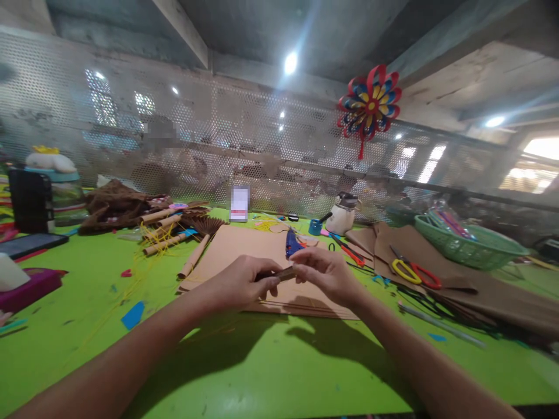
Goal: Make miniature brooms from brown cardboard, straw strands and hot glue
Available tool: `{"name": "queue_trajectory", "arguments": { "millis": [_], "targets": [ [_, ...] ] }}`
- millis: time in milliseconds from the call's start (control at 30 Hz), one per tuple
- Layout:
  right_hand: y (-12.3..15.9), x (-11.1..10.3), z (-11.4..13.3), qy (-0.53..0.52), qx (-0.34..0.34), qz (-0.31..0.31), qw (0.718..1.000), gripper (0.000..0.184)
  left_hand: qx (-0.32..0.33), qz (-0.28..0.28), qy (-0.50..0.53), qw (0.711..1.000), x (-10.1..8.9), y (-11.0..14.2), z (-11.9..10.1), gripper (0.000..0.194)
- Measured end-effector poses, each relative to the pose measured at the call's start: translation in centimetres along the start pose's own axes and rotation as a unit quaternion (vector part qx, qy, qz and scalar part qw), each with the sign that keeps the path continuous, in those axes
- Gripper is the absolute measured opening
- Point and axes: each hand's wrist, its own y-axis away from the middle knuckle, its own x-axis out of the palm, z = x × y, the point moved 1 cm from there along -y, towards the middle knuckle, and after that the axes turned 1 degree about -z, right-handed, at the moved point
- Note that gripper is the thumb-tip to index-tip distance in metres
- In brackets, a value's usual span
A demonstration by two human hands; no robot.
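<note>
Between my two hands is a narrow strip of folded brown paper (286,273), held over a stack of brown paper sheets (244,244). My left hand (253,280) is closed on the strip's left end, its thumb lying along the front edge. At the other end, my right hand (327,273) pinches the strip between thumb and fingertips. The fingers cover part of the strip, so its full shape is hidden. Just behind my right hand, a blue glue gun (292,243) rests on the sheets.
Paper rolls (163,243) with yellow strings and fan-folded paper (205,226) lie at left. To the right are red-handled scissors (351,253), yellow-and-red scissors (406,271), brown paper (419,250) and a green basket (476,247). A white jug (340,216) stands behind. A pinwheel ornament (371,106) hangs above.
</note>
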Motion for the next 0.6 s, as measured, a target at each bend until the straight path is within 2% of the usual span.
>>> {"name": "queue_trajectory", "arguments": {
  "millis": [67, 133, 233, 300, 400, 433, 500, 600],
  "targets": [
    [-0.4, -0.7, -0.6, -0.022, 0.02, -0.034, 0.999, 0.028, -0.011, -0.006, -0.014, 1.0, -0.1, 0.0, 0.0, 0.029],
    [-0.6, -1.4, -1.3, 0.006, 0.04, -0.064, 0.997, 0.032, -0.019, -0.017, -0.022, 0.999, -0.2, 0.0, 0.1, 0.03],
    [-0.7, -1.7, -2.2, 0.063, 0.086, -0.07, 0.992, 0.036, -0.024, -0.03, -0.025, 0.999, -0.4, -0.1, 0.2, 0.03],
    [-0.6, -1.2, -2.4, 0.078, 0.099, -0.042, 0.991, 0.033, -0.024, -0.04, -0.017, 0.999, -0.6, -0.1, 0.4, 0.029],
    [-0.3, 0.0, -1.9, 0.075, 0.073, 0.024, 0.994, 0.021, -0.02, -0.061, 0.054, 0.996, -1.2, -0.3, 0.4, 0.025],
    [-0.2, 0.5, -1.7, 0.067, 0.063, 0.042, 0.995, 0.023, -0.02, -0.071, 0.095, 0.993, -1.5, -0.4, 0.2, 0.024],
    [0.0, 1.4, -1.2, 0.036, 0.054, 0.067, 0.996, 0.039, -0.018, -0.094, 0.183, 0.978, -2.2, -0.4, -0.5, 0.022],
    [-0.1, 2.5, -0.8, -0.035, 0.065, 0.093, 0.993, 0.053, -0.011, -0.117, 0.305, 0.945, -2.9, -0.3, -2.3, 0.018]
  ]
}}
